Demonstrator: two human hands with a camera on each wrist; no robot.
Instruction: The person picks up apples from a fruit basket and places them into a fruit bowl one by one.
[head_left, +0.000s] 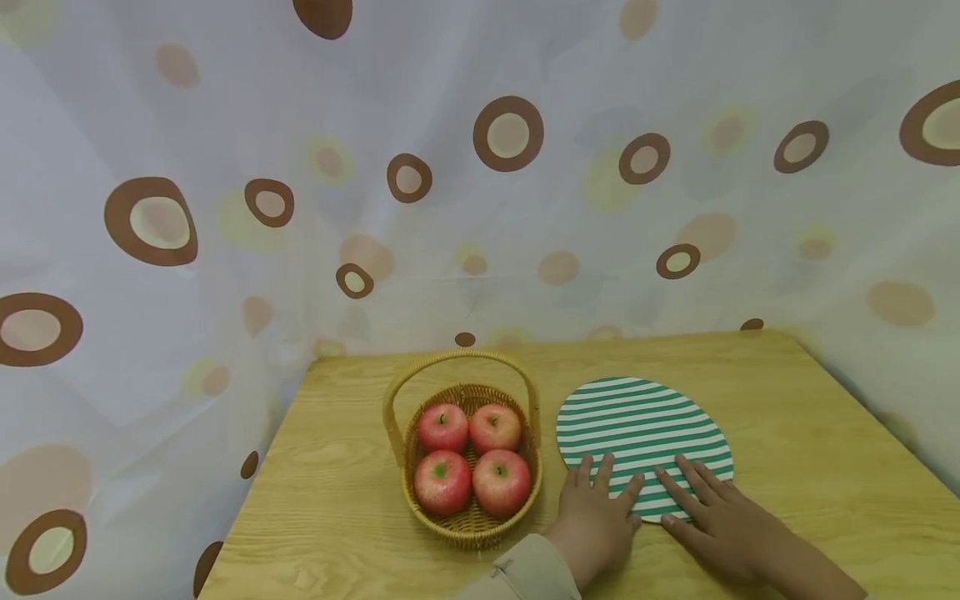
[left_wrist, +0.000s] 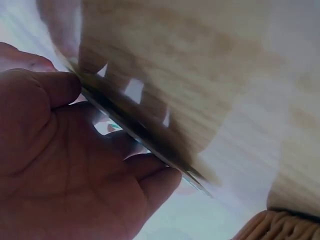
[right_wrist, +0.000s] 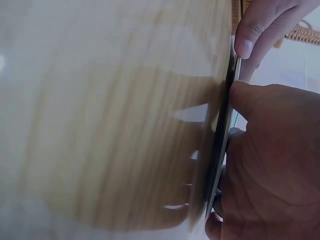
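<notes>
Both left hand (head_left: 595, 518) and right hand (head_left: 716, 527) have fingers spread, roughly straight, touching the near part of the round green-and-white striped mat (head_left: 637, 417), neither one curled round anything. Mat is on the wooden table (head_left: 330, 508), just right of the wicker basket (head_left: 471, 540), small gap between; hands side by side, thumbs at the mat's near edge, pointing toward each other but apart. Four red apples (head_left: 502, 483) in basket, two by two, handle upright; spotted sheet (head_left: 450, 225) behind table and along both sides.
</notes>
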